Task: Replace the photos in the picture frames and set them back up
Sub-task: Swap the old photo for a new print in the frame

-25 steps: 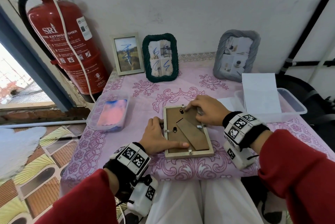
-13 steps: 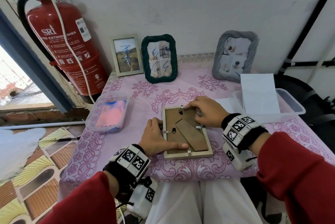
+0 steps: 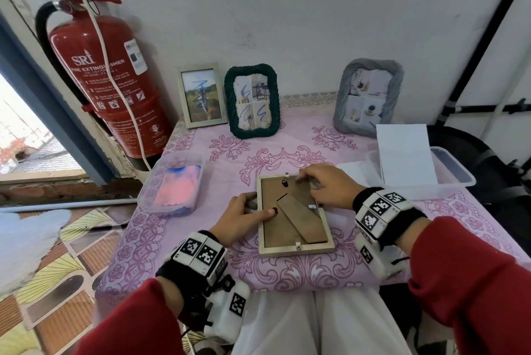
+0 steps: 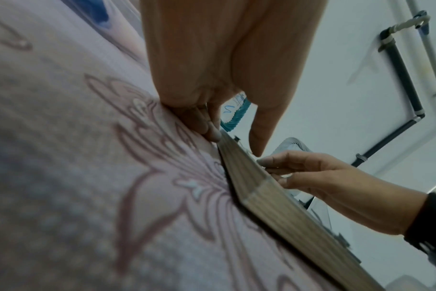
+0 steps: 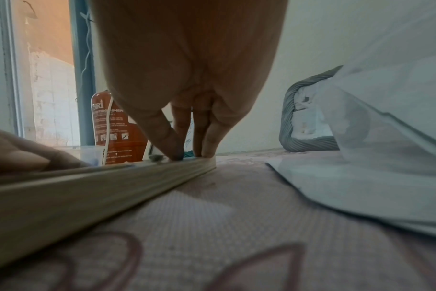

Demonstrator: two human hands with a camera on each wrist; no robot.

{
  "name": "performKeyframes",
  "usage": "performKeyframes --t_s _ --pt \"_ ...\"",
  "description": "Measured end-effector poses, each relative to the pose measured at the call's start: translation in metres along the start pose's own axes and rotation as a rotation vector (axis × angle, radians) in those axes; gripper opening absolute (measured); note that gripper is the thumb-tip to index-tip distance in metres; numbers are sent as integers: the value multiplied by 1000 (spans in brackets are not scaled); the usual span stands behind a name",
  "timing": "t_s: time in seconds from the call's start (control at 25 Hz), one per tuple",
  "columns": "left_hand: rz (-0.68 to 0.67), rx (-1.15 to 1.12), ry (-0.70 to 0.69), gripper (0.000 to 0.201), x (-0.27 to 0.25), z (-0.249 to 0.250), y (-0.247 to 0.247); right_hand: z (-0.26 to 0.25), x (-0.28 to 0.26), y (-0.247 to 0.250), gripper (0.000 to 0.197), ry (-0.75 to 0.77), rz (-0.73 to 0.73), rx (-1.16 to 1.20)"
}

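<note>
A pale wooden picture frame [image 3: 296, 250] lies face down on the pink tablecloth, its brown backing board and folded stand facing up. My left hand [image 3: 238, 219] holds its left edge, fingers curled against the rim [image 4: 274, 196] and thumb pressing the backing beside a black hanger tab. My right hand [image 3: 327, 185] grips the far right corner, with the index finger reaching along the top rim near a metal clip. In the right wrist view its thumb and fingertips [image 5: 207, 149] sit on the frame's rim [image 5: 87, 183]. The photo inside is hidden.
Three frames stand against the wall: a white one [image 3: 201, 94], a green rope one [image 3: 252, 100] and a grey one [image 3: 367, 96]. A clear tub [image 3: 175, 188] with a pink cloth sits left, a clear container with white sheets [image 3: 405, 153] right. A fire extinguisher [image 3: 115, 90] hangs left.
My left thumb has slid from the lower middle of the backing up and left to the black hanger tab. The right hand stays at the far right corner.
</note>
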State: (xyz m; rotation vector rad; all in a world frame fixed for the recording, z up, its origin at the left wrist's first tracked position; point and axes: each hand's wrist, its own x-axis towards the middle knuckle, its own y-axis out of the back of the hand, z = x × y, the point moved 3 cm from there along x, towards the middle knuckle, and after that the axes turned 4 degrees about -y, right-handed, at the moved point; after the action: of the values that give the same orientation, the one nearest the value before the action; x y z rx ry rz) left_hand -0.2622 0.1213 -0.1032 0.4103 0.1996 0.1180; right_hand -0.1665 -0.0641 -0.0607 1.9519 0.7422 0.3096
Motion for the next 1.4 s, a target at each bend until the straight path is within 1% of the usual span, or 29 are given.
performKeyframes --t_s 0.08,0.12,0.16,0.24,0.32,0.4,0.48,0.6,0.72,0.8,0.88,1.04,1.16,1.24,1.32,1.4 --pt "-9 -52 -8 45 -1 0 1 0 -8 2 40 -15 -55 80" --pt "15 -85 12 46 -3 -1 3 0 -13 2 40 -17 -86 102" --pt "55 -119 35 47 -4 -3 6 0 -18 3 39 -10 -85 103" --pt "119 -164 65 47 -7 -6 7 1 -26 2 34 -8 8 76" --pt "124 -178 66 41 -12 -5 3 -1 -34 -2 30 -50 81 102" --pt "119 -182 35 33 -17 3 -2 -3 -39 -8 32 -74 87 156" --pt "97 -260 -12 26 -24 12 -6 -4 -42 -10 35 -89 99 233" --pt "51 -437 -71 31 -32 26 -6 -4 -50 -3 35 -104 171 357" --pt "60 -539 -154 47 -35 40 -2 -10 -55 9 33 -99 254 363" --pt "67 -562 -212 56 -35 51 -1 -21 -57 24 31 -67 353 343" --pt "80 -575 -268 57 -34 61 -1 -35 -60 40 29 -4 429 371" --pt "108 -571 -405 57 -37 85 -4 -64 -63 62 29 94 480 508" --pt "151 -468 -564 54 -44 105 -9 -78 -65 72 26 131 549 743" --pt "180 -370 -654 51 -50 117 -13 -82 -68 79 22 152 626 881" --pt "205 -262 -719 49 -54 125 -16 -84 -73 85 21 172 686 960" --pt "193 -232 -750 50 -55 130 -18 -85 -77 91 21 197 699 993"
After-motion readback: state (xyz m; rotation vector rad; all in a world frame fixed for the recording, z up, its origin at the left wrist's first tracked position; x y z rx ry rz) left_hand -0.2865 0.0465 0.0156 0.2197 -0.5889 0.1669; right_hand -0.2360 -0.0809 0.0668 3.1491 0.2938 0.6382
